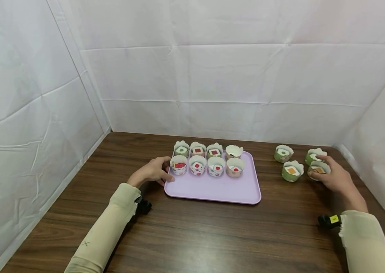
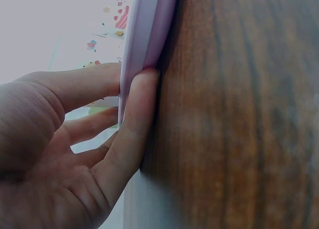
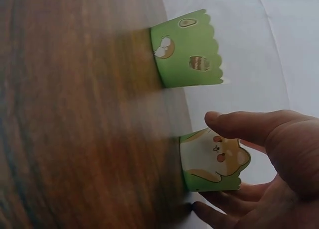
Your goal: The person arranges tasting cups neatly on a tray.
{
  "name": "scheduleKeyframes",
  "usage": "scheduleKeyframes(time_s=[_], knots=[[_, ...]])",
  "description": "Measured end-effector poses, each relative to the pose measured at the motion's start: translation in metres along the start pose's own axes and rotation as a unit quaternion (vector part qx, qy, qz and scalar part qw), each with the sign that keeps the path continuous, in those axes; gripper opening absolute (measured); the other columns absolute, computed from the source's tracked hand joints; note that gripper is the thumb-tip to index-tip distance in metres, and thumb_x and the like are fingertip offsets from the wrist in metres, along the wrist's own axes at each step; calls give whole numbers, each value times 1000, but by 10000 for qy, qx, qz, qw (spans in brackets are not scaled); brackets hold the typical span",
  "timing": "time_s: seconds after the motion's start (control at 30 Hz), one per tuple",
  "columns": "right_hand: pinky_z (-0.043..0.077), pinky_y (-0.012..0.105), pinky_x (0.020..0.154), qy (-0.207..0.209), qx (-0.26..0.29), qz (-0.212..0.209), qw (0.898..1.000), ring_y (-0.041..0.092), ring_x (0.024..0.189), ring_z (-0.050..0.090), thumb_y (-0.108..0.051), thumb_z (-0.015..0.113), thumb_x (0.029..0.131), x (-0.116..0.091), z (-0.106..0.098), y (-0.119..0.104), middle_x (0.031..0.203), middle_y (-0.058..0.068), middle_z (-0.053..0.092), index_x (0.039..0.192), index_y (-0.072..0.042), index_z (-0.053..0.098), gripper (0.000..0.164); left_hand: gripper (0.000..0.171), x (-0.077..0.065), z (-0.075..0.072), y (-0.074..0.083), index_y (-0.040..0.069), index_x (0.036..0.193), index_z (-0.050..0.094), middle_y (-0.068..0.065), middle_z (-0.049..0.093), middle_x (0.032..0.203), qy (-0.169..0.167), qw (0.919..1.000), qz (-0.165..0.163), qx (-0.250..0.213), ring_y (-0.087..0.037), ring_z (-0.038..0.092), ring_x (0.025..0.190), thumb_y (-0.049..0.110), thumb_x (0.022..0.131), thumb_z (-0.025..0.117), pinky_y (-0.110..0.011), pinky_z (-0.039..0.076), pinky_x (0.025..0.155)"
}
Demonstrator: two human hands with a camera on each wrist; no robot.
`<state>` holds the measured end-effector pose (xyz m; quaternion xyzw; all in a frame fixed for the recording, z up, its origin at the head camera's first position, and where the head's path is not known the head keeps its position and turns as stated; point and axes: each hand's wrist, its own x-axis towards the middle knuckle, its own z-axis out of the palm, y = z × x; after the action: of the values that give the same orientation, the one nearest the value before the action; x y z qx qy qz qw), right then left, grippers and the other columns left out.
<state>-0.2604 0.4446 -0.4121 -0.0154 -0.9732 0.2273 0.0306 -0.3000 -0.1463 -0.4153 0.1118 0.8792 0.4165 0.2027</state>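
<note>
On the table lies a lilac tray (image 1: pixel 209 189) bearing two rows of scalloped paper baking cups, most with white pieces and small coloured shapes inside. My left hand (image 1: pixel 152 171) holds the tray's left edge; in the left wrist view its fingers pinch the rim (image 2: pixel 144 35). To the right of the tray stand several green paper cups. My right hand (image 1: pixel 337 176) has its thumb and fingers around the nearest right one, a green cup with a dog print (image 3: pixel 214 157), which sits on the table. Beyond it is another green cup (image 3: pixel 188 52) with an avocado print.
Two more green cups, one with a green-ringed shape (image 1: pixel 284 153) and one with an orange square (image 1: pixel 292 171), stand between the tray and my right hand. White sheeting (image 1: pixel 226 76) walls the brown wooden table (image 1: pixel 213 235) at the back and both sides.
</note>
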Motion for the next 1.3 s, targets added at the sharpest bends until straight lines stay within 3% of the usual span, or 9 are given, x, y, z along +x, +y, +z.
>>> scheduleKeyframes(time_s=[0.6,0.87,1.3], knots=[[28,75,93,354,84,-49,9993,63,124,27,-42,56,95,5,11,7,144,40,30,149,-5,27,72,53,0,-1,1,7,126,49,-15,48,102,13,10000,7,27,-22,60,75,8,80,77,-34,60,60],[26,75,95,303,57,12,9995,63,125,25,-43,57,95,3,9,5,145,39,28,147,-1,30,72,53,0,0,0,7,125,49,-15,48,103,-3,10000,-30,50,-22,60,76,8,80,77,-33,60,60],[35,70,86,257,-20,26,9997,61,117,34,-49,55,93,-2,-5,1,137,41,35,143,5,32,77,60,2,0,-2,6,131,46,-15,48,103,-3,10000,33,44,-22,60,76,9,80,77,-34,60,59]])
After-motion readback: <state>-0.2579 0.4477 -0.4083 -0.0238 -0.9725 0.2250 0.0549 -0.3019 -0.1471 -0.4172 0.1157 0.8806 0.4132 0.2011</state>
